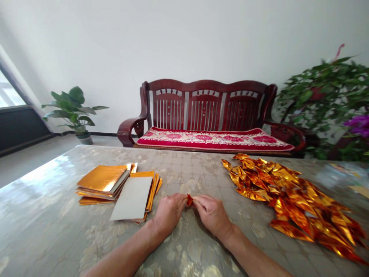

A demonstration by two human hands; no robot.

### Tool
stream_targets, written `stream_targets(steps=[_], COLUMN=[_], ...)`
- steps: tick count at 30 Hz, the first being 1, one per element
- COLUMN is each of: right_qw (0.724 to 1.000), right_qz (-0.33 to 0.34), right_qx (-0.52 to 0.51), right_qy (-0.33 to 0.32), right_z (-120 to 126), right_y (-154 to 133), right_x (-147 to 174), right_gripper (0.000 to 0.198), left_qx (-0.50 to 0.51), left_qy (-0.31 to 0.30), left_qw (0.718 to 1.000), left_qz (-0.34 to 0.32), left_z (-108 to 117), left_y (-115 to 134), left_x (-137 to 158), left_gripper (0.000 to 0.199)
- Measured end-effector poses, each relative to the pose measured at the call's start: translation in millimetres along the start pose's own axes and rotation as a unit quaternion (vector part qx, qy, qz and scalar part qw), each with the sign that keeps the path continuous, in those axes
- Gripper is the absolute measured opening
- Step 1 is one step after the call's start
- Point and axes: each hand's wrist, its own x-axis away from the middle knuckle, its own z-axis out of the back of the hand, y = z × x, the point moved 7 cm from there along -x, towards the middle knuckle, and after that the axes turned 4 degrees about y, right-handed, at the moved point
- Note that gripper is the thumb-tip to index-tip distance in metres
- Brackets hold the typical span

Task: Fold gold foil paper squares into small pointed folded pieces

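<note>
A small piece of shiny orange-gold foil paper (189, 200) is pinched between my two hands, above the middle of the table; most of it is hidden by the fingers. My left hand (169, 211) grips its left end, and my right hand (212, 213) grips its right end. Left of my hands lie two stacks of foil paper sheets, one with a gold sheet (102, 178) on top and one with a pale grey backing (134, 198) facing up. A heap of folded gold foil pieces (276, 181) spreads to the right.
The table (95, 246) has a glossy, patterned cover. Clear plastic packaging (343, 174) lies at its right edge. Beyond stands a dark red wooden bench (201, 111) with a red and white cushion (213, 139). Potted plants (75, 109) flank the bench.
</note>
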Motion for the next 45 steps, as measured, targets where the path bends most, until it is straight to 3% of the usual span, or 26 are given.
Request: stream_targets(steps=[10, 19, 37, 45], right_qw=[0.999, 0.997, 0.993, 0.989], right_qz=[-0.030, -0.060, -0.099, -0.109], right_qx=[-0.009, 0.002, -0.042, -0.076], right_qy=[0.014, 0.051, 0.057, 0.061], right_z=[-1.2, 2.4, 1.0, 0.7], right_y=[-0.1, 5.7, 8.0, 11.8], right_x=[-2.9, -5.9, -6.5, -7.6], right_gripper=[0.026, 0.028, 0.027, 0.028], left_qx=[-0.029, 0.071, 0.130, 0.139], left_qy=[0.022, 0.024, 0.038, 0.045], left_qw=[0.999, 0.990, 0.978, 0.978], left_qz=[0.015, 0.115, 0.161, 0.150], left_z=[3.6, 2.1, -2.4, -1.8], left_y=[10.0, 4.7, 1.9, 0.5], left_x=[-1.1, -4.1, -5.1, -6.0], left_gripper=[0.026, 0.022, 0.018, 0.019])
